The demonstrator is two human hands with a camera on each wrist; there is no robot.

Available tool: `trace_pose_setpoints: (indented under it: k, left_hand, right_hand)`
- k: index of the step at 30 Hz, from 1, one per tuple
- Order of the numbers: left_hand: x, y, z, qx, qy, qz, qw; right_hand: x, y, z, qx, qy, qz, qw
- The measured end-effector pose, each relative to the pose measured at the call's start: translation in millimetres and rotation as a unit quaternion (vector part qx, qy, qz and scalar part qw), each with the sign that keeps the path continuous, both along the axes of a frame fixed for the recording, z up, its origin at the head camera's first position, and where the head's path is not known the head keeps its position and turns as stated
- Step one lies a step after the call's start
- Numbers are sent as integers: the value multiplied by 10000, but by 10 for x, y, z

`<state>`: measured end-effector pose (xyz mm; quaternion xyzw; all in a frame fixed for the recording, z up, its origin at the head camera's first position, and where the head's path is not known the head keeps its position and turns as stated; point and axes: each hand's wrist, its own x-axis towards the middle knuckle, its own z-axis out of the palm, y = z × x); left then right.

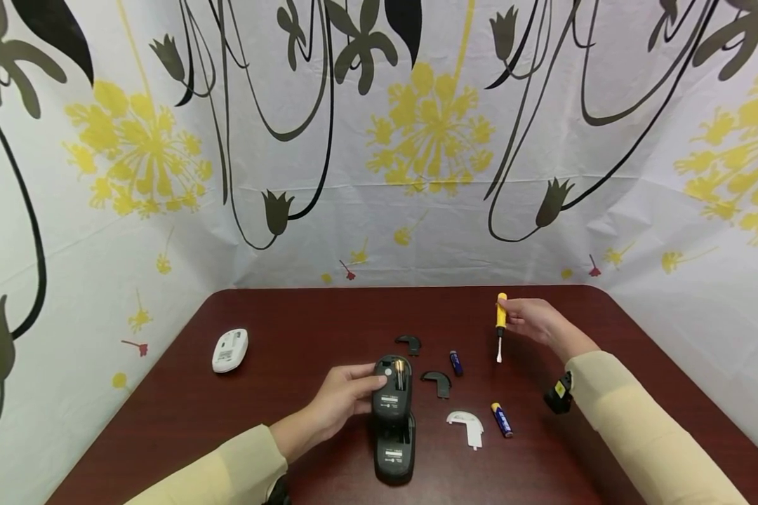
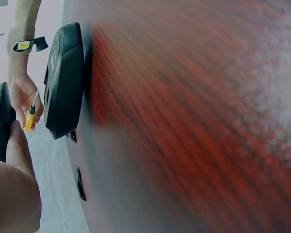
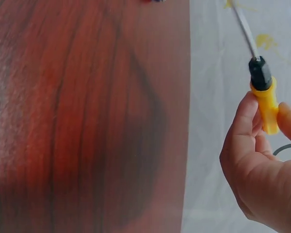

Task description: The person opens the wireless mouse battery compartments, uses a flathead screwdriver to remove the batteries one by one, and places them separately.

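My left hand [image 1: 347, 393] grips a black computer mouse [image 1: 391, 414], thumb on its upturned underside and fingers beneath. Its battery bay is uncovered and a battery [image 1: 401, 375] shows inside. A second black mouse [image 1: 394, 456] lies upside down on the table, partly hidden behind the held one. At the right, my right hand [image 1: 533, 319] pinches a screwdriver [image 1: 501, 319] by its yellow handle, the metal blade pointing down toward me. In the right wrist view the thumb and fingers of that hand [image 3: 262, 170] close on the handle [image 3: 269, 111].
Two black battery covers [image 1: 439, 382] and a white battery cover [image 1: 470, 426] lie right of the mice. A dark blue battery [image 1: 456, 362] and a blue battery with a yellow end [image 1: 502, 421] are near them. A white mouse [image 1: 230, 351] sits at the table's left edge.
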<state>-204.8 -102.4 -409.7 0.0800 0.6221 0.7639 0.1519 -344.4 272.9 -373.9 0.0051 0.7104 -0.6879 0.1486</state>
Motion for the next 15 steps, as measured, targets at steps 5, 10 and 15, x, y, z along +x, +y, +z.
trace_pose_setpoints:
  k: [5,10,15]
  left_hand:
    - [1,-6,-13,9,-3,-1,10000]
    - [4,-10,-24,-5,-12,15,10000]
    - [2,-18,-32,-30,7,13,10000]
  right_hand:
    - [-33,23,-82,294,-110,-179,9993]
    - [-44,39,-166,401,-177,-96,9990]
    - [-21,37,-245,655,-180,-18,9977]
